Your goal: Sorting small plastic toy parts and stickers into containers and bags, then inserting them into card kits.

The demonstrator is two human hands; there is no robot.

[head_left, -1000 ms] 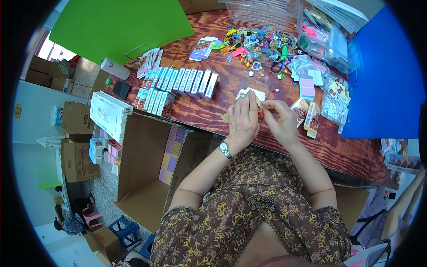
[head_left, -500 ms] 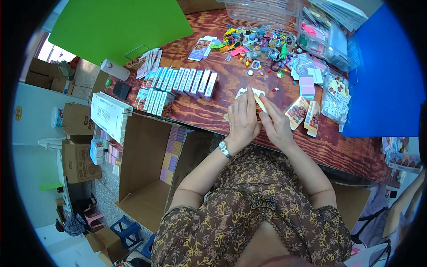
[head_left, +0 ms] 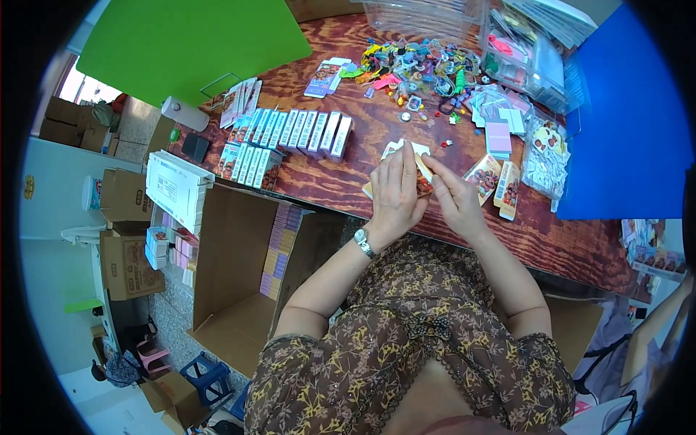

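My left hand [head_left: 395, 190] lies with its fingers stretched out flat over a small orange and white cardboard box [head_left: 423, 187], part of which it hides. The fingers of my right hand [head_left: 455, 201] are bent and pinch the box's right edge. White flaps of thin card show above the left fingertips. Just right of my right hand lie two more orange printed boxes, a flattened one [head_left: 482, 176] and a narrow one [head_left: 507, 190].
Rows of filled-out small boxes [head_left: 312, 132] stand to the left. Colourful trinkets [head_left: 420, 69] are heaped at the back, beside clear plastic bins [head_left: 533, 61]. A bag of small white pieces [head_left: 547, 156] lies right. Below the table's left edge stands an open carton [head_left: 235, 254].
My right fingers have bent and drawn back slightly along the box's edge, so more of its printed face shows. My left hand stays nearly in place.
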